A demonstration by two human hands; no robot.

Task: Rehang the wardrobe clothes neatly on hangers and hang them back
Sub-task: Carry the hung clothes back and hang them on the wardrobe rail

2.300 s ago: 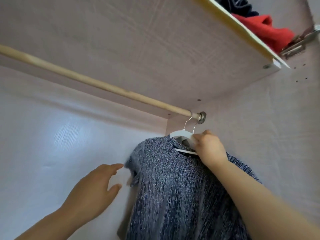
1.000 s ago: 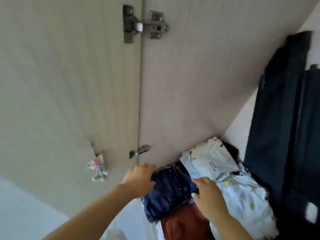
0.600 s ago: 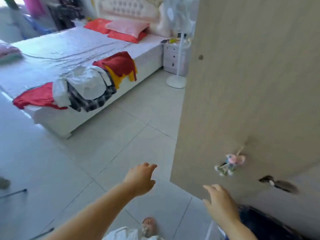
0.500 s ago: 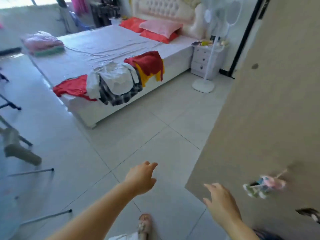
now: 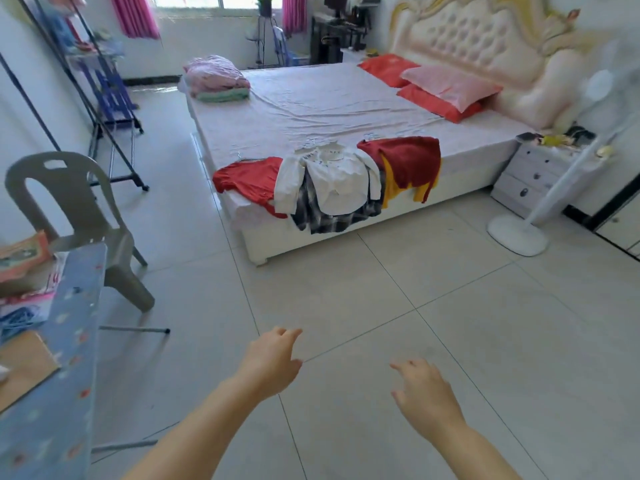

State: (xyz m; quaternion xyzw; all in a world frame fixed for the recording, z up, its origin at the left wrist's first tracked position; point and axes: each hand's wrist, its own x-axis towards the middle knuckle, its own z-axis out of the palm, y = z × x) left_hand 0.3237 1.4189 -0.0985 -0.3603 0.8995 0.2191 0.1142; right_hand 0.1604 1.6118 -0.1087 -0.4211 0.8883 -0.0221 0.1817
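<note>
Head view showed left hand (image 5: 270,362) and right hand (image 5: 424,393) empty, fingers loosely spread; the white shirt (image 5: 332,181) far beyond them seemed best lifted first.

A heap of garments (image 5: 332,181) lay draped over the near edge of the bed (image 5: 346,109), well apart from a folded stack (image 5: 216,77) at its far left corner. Pillows (image 5: 446,88) rested against the headboard (image 5: 485,36) at right. A nightstand (image 5: 533,171) stood beside the bed, with a fan stand (image 5: 517,233) on the floor before it. A chair (image 5: 69,209) stood at left, behind a covered board (image 5: 59,375).
</note>
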